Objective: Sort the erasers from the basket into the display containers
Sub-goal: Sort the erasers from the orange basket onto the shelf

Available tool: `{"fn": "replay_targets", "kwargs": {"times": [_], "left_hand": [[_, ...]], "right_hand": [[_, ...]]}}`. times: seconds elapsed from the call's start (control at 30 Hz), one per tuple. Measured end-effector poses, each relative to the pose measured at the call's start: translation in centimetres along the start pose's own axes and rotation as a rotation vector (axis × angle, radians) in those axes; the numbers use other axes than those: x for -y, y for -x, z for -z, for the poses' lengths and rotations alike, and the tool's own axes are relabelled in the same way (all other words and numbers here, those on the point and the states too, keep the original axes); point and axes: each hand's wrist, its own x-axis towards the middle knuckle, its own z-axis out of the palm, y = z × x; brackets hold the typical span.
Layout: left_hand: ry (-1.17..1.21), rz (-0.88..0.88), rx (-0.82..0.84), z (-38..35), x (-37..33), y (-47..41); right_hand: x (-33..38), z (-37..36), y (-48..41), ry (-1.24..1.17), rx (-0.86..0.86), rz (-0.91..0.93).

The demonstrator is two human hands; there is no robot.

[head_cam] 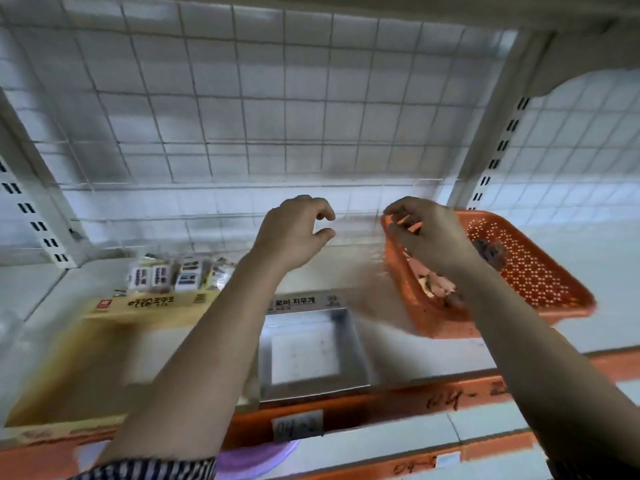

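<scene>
A shop: wire-grid shelf back, orange label rail, printed display box.

- Basket: orange plastic, perforated all over, faint sheen along the rim.
- Just left of the basket, grey display container: smooth, glossy walls; metal or plastic, can't tell.
- Further left of the basket, yellow display container: matt printed cardboard.
- Erasers, well left of the basket: printed wrappers, too blurred for more.
- Behind the basket, wire grid: white-coated metal.
- Under the basket, shelf: smooth, matt white.
- Below-left of the basket, sleeve: striped cloth.
</scene>
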Motion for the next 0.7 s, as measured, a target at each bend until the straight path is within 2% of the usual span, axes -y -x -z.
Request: {"fn": "replay_targets", "kwargs": {"times": [0.17, 0.27, 0.37, 0.57, 0.7], "left_hand": [[0.068, -0.111, -0.002, -5.0, -5.8, -2.9], [0.086, -0.149, 0.012, -7.8, -8.2, -4.1], [0.114, -0.149, 0.005, -9.8, -10.1, -4.8], [0.179, -0.114, -0.046, -12.4, -12.2, -5.8], [0.205, -0.086, -0.040, -13.4, -12.7, -6.2]], "right_hand": [[-6.1, 5.6, 1.0, 0.122, 0.021, -0.103], [-9.1, 7.9, 1.5, 0.173, 0.099, -0.132], [-11.6, 8.8, 1.7, 0.258, 0.187, -0.077], [-13.2, 8.0, 1.3, 0.270, 0.375, 0.031], [-14.4, 7.7, 0.5, 0.256, 0.440, 0.023]]}}
